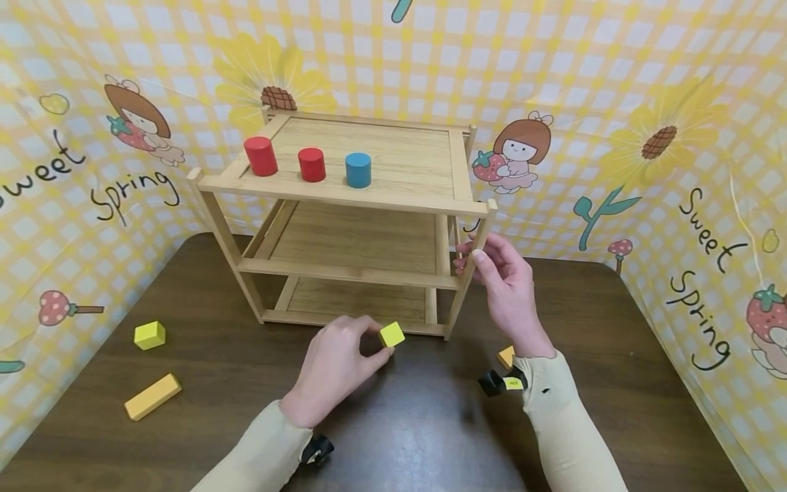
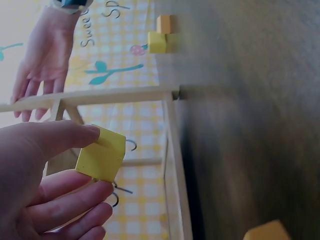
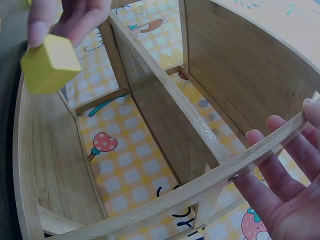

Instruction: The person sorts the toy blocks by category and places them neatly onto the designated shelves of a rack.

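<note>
My left hand point(image 1: 332, 365) pinches a yellow cube point(image 1: 391, 335) between thumb and fingers, in front of the lower part of a three-tier wooden shelf point(image 1: 344, 273). Close up in the left wrist view, the cube point(image 2: 101, 155) sits at the thumb tip, apart from the shelf frame. My right hand point(image 1: 509, 287) holds the shelf's front right post, thumb on the near side and fingers behind it; in the right wrist view its fingers point(image 3: 272, 175) reach round the post. On the top tier stand two red cylinders point(image 1: 261, 156) point(image 1: 311, 165) and a blue cylinder point(image 1: 359, 170), in a row near the front edge.
On the dark table point(image 1: 418, 417), a yellow block point(image 1: 150, 335) and a long orange block point(image 1: 153, 397) lie at the left. Another orange block point(image 1: 506, 356) is partly hidden by my right wrist. A checked, printed cloth point(image 1: 553, 55) surrounds the table at back and sides.
</note>
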Demonstrator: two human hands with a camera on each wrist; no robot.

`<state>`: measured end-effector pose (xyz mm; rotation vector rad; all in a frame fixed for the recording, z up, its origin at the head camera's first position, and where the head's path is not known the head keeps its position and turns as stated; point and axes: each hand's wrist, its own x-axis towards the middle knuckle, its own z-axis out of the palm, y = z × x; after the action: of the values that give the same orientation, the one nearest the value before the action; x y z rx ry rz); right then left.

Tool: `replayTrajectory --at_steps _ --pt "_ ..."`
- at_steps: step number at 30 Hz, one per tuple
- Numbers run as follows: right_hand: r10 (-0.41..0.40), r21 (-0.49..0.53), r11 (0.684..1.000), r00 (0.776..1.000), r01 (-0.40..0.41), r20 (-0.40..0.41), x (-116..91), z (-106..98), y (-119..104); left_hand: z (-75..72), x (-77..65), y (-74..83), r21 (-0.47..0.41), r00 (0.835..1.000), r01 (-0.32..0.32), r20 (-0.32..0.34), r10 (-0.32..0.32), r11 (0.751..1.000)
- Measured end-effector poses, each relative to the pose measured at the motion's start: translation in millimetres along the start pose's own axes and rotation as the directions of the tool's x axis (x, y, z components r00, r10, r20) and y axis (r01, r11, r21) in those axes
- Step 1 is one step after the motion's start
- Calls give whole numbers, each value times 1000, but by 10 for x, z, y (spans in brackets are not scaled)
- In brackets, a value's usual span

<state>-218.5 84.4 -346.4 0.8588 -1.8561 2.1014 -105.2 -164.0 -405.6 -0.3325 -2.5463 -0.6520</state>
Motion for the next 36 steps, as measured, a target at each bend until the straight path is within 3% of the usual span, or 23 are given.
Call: replayTrajectory --at_steps 19,36 --pt "0 22 1000 1000 1 -13 1 10 1 -323 87 -168 -64 990 33 -132 -41 997" --pt "1 27 1000 1000 0 -15 1 9 1 -594 165 -306 -91 950 3 -311 -31 996"
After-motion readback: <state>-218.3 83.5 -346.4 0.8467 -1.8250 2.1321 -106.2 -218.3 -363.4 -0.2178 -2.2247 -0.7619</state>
